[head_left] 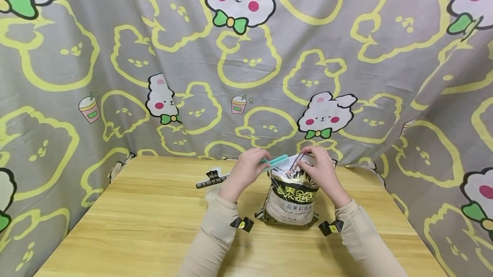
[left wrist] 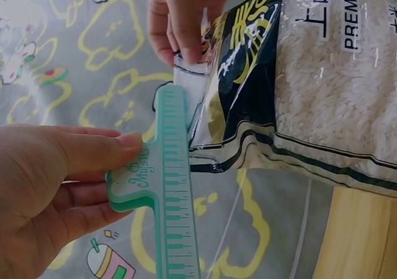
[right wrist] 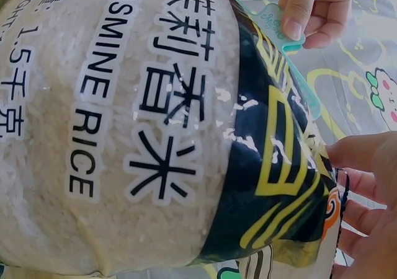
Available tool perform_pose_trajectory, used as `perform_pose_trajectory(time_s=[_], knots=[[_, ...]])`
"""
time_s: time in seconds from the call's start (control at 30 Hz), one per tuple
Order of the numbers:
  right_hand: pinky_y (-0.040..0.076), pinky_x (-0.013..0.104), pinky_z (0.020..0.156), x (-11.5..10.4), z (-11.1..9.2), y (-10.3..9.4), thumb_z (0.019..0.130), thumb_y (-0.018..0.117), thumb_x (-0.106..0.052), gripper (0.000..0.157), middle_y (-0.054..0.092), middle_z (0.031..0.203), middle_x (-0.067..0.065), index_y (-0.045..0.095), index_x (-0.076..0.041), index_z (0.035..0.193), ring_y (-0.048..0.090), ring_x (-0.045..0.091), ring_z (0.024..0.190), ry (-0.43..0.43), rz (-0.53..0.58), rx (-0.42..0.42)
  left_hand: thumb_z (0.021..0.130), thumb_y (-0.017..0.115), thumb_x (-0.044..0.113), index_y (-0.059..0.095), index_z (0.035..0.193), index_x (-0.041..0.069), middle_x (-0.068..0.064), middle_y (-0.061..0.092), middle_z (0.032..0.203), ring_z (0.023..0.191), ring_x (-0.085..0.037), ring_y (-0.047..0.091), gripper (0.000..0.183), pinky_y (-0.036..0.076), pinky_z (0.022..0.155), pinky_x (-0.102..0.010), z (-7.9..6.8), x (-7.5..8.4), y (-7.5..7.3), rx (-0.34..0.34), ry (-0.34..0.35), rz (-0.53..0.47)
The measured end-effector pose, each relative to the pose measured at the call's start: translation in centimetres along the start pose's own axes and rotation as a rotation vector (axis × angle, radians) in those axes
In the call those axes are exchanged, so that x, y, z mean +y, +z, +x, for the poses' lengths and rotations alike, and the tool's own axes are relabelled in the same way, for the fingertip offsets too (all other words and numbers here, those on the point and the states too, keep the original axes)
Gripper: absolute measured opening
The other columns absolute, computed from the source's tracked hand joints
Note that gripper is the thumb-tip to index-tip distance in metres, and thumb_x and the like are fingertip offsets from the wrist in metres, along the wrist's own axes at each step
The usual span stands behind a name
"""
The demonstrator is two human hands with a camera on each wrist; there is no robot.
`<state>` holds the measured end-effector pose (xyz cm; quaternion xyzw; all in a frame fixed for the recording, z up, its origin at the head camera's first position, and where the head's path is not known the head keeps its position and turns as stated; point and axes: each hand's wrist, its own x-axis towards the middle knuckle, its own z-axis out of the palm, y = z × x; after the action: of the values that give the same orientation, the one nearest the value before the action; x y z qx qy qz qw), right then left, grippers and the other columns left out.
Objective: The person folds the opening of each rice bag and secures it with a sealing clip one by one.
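Note:
A clear plastic bag of jasmine rice (head_left: 294, 210) stands upright on the table, its top edge gathered flat. My left hand (head_left: 249, 169) pinches the tab of a teal sealing clip (left wrist: 175, 192) with a piano-key pattern between thumb and fingers. The clip's long bar lies along the bag's top edge at the left corner; I cannot tell whether it grips the plastic. On the other side, my right hand (head_left: 320, 169) holds the right part of the bag's top (right wrist: 325, 229), thumb in front and fingers behind.
Left of the bag, a black-and-white piano-key clip (head_left: 212, 180) lies on the wooden table (head_left: 127, 217). Beside it is a pale translucent item (head_left: 211, 195), partly hidden by the left wrist. A patterned grey curtain (head_left: 254, 93) hangs behind and at both sides.

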<state>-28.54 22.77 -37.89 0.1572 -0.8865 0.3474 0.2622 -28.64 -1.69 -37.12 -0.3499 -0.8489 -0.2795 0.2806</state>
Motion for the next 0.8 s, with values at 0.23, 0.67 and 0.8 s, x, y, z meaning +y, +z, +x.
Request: perform_pose_trajectory(time_s=[0.23,0.67,0.8], knots=[[0.039,0.054,0.096,0.04,0.01,0.11,0.08,0.078,-0.01,0.03,0.064,0.108,0.018,0.064,-0.002,0.105,0.053,0.035,0.107,0.0,-0.004,-0.003,0.083,0.076,0.013,0.068,0.093,0.008,-0.002,0.072,0.092,0.088,-0.022,0.069,0.014,0.056,0.077,-0.029,0.31,-0.05,-0.08,-0.066,-0.036,-0.03],[0.04,0.053,0.096,-0.02,0.04,0.2,0.079,0.078,-0.009,0.029,0.063,0.108,0.018,0.063,-0.003,0.103,0.053,0.035,0.107,-0.005,-0.018,0.013,0.083,0.076,0.019,0.068,0.098,0.011,-0.003,0.072,0.098,0.091,-0.018,0.069,0.018,0.056,0.081,-0.028,0.64,0.17,0.08,-0.115,-0.108,-0.029],[0.04,0.053,0.095,-0.04,0.07,0.2,0.079,0.078,-0.009,0.029,0.064,0.107,0.018,0.064,-0.003,0.103,0.054,0.035,0.106,-0.012,-0.018,0.017,0.085,0.075,0.021,0.067,0.104,0.011,-0.004,0.072,0.105,0.096,-0.017,0.069,0.023,0.056,0.084,-0.029,0.66,0.13,0.09,-0.144,-0.147,-0.028]])
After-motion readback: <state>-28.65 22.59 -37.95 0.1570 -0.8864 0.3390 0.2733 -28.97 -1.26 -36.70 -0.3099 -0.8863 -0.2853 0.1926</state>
